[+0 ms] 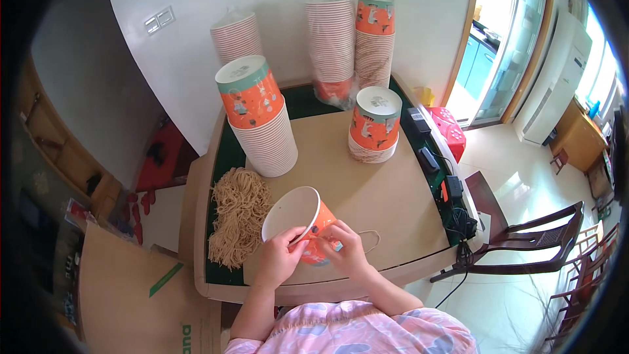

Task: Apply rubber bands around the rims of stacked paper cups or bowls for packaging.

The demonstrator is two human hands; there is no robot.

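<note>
- An orange paper bucket [290, 213], white inside, is over the near middle of the desk [327, 157]; whether its base touches the surface is hard to tell.
- Its open mouth points up and toward the far left; the long axis slants from there down to the base at the near right.
- The left grip [283, 259] is at the bucket's near side, thumb and fingers pinched on a thin tan cord [377, 241].
- The right grip [346, 249], just beside it, also pinches the cord against the bucket's printed side; a loose loop trails to the right.
- Both grips cover part of the bucket's wall.
- A bundle of tan cords [239, 219] lies just left of the bucket, at the desk's left edge.
- Beyond it, a tall stack of upturned buckets [259, 118] partly hides a far-left stack [237, 36].
- A shorter upturned stack [375, 128] is to the far right of the bucket; behind it are a plastic-wrapped stack [329, 42] and an orange-topped stack [375, 42].
- Black power adapters [429, 159] and bunched cables [463, 224] line the right edge, near a dark chair [537, 244].
</note>
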